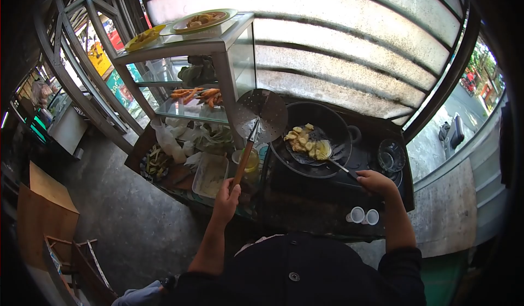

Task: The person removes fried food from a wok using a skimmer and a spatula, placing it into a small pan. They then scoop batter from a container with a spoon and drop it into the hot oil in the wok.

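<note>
My left hand [225,201] is closed round the wooden handle of a large perforated skimmer [262,112], whose round metal disc is raised left of the wok. In my right hand [377,182] is the dark handle of a spatula [341,168]; its head reaches into the black wok [350,142] on the stove. Pale yellow chunks of food [305,141] lie in the wok, some against the spatula's head. The wok's inside looks dark and shiny around them.
A glass display case [225,49] with fried food stands at the back left, plates on its top. A plastic container [210,175] sits left of the stove. On the right are a glass bowl [389,154] and two small white cups [357,215].
</note>
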Demonstrator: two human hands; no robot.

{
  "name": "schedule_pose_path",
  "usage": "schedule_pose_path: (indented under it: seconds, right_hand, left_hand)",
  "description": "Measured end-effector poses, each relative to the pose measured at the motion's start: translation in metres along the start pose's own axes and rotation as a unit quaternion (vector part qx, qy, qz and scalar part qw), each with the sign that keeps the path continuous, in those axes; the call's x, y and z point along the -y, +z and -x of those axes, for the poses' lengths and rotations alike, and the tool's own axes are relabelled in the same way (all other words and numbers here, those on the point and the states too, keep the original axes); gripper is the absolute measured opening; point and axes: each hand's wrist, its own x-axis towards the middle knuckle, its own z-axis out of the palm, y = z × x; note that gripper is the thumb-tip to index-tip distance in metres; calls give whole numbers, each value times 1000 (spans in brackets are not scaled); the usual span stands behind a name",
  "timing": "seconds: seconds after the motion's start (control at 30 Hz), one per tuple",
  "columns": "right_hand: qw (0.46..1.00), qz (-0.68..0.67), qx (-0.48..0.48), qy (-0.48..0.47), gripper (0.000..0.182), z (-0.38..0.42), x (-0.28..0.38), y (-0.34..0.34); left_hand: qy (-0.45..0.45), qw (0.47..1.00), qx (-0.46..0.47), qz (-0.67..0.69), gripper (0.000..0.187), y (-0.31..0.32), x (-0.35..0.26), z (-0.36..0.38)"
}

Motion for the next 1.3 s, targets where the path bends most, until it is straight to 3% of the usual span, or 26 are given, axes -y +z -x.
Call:
schedule_pose_path:
  seconds: [0.03,0.13,0.4,0.5,0.53,0.67,0.9,1.07,1.17,1.23,1.27,1.3]
  right_hand:
    - [997,-45,61,8,51,1,0,-3]
    - [983,-154,100,12,46,-9,0,10]
    - [942,-327,56,-42,42,-57,18,80]
    - [935,-350,33,-52,44,-75,16,85]
    - [929,-364,29,-58,46,-77,15,86]
    - [929,-359,5,-91,47,-74,10,88]
    - [934,-332,0,-130,49,-47,-12,75]
    - [938,-326,-14,-120,49,-5,-6,59]
    - [944,-305,-18,-125,49,11,6,47]
    - [972,-182,-60,-137,50,14,14,44]
    - [972,-183,-61,-135,50,15,16,45]
    - [974,-55,-127,-180,51,15,19,46]
  left_hand:
    - [1,1000,-2,-4,32,0,-1,0]
    - [6,1000,-4,-11,31,1,0,0]
    - [11,999,-5,-37,31,4,-2,-3]
    - [51,992,-18,-116,33,4,-10,-3]
    - [48,979,-35,-197,34,6,-24,0]
    - [92,920,-67,-375,36,6,-35,-17]
    - [106,877,-30,-468,40,24,-49,-65]
    - [51,838,36,-542,42,47,-61,-87]
    - [55,855,64,-511,44,54,-45,-104]
    - [73,878,112,-459,41,53,-31,-118]
    - [90,896,157,-406,38,53,-24,-123]
    - [91,896,159,-406,38,54,-26,-122]
